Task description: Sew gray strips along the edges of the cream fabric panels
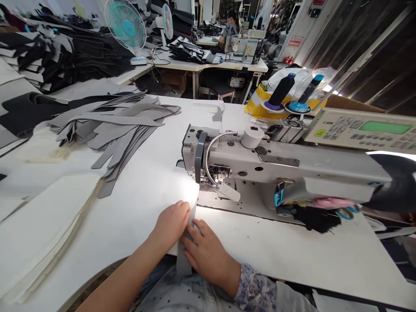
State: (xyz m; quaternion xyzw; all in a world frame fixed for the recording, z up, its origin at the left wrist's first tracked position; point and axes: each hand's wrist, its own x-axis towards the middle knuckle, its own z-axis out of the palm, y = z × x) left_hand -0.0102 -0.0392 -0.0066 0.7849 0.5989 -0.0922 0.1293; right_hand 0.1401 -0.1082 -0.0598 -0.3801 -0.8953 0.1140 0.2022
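Note:
A narrow grey fabric strip [183,262] runs from the sewing machine's needle area down over the table's front edge toward my lap. My left hand [172,223] is closed on the strip a little in front of the machine, with its fingertips curled under. Just to the right and nearer to me, my right hand [211,255] lies with its fingers stretched out and slightly apart, fingertips touching the strip. The sewing machine [240,151] stands beyond both hands, its small lamp [228,191] beside the lit needle area. The strip's far end under the machine head is hidden.
Grey cut strips [120,130] lie piled at the left, behind a stack of cream sheets [48,229]. Thread cones [281,91] and a control panel [364,130] stand at the right. Scissors [347,212] and black scraps [316,218] lie by the machine. Another person [231,27] sits farther back.

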